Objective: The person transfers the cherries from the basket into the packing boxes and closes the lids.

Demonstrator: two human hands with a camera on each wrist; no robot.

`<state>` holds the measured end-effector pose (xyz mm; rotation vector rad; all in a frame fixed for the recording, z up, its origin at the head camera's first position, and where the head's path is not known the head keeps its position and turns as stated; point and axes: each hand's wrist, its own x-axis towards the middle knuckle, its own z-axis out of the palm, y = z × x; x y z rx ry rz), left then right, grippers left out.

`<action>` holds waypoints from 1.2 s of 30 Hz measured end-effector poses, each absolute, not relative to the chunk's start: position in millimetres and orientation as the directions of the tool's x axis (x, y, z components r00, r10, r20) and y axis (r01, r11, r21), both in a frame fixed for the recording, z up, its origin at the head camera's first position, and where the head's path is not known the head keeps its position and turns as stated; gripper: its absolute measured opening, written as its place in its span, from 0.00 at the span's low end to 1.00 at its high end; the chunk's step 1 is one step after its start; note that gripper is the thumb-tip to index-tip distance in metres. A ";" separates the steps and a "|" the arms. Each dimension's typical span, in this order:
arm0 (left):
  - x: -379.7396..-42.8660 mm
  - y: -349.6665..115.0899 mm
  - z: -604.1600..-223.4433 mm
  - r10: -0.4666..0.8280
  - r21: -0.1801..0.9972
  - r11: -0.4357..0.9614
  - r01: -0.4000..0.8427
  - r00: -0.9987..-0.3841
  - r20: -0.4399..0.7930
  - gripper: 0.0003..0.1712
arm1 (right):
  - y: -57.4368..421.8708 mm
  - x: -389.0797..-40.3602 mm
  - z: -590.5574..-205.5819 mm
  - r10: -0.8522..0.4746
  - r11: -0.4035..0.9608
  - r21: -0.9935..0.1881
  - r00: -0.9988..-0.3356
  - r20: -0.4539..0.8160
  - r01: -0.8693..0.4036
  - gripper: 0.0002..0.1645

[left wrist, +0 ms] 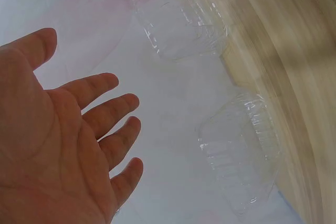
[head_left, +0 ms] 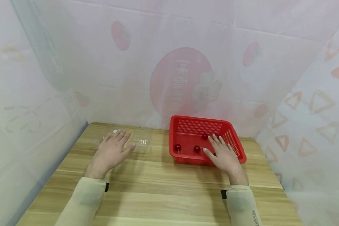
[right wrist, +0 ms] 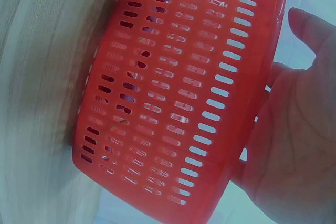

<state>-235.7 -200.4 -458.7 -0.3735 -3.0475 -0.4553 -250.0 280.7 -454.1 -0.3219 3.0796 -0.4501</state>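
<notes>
Both hands over a desk point(head_left: 152, 197), palms down. The left hand point(head_left: 111, 152) is spread wide and holds nothing; the left-wrist view shows its fingertips apart from two clear box parts point(head_left: 142, 142). One part lies beneath and beyond its fingers, the other just right of its thumb; whether they are joined cannot be told. The right hand point(head_left: 224, 155) is likewise wide and grasps nothing, its fingers reaching over the near right corner of the red basket point(head_left: 199, 126); whether it touches the rim is unclear. The basket stands upright beneath these fingers and to their left. Its cherries point(head_left: 196, 148), at least three, lie on the basket floor left of the right thumb and ahead of it, others perhaps hidden by the fingers. The upright stance and raised slotted walls presumably keep these round fruits from rolling away. Basket and box parts each lie within reach of one hand, an arrangement that probably spares either arm crossing the other. The desk surface is pale, banded wood grain, with soft shadows below both hands. Beyond the hands, a pale cloth point(head_left: 186, 22) forms the backdrop, printed with red fruit; to the right hand's right, a side panel point(head_left: 308, 131) bears orange triangle outlines
</notes>
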 end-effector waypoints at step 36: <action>-295.2 -179.4 -504.2 0.423 0.340 0.859 0.384 -0.905 -0.049 0.52 | 280.4 -253.3 -459.2 -0.216 0.936 -0.279 -0.976 0.033 -0.217 0.51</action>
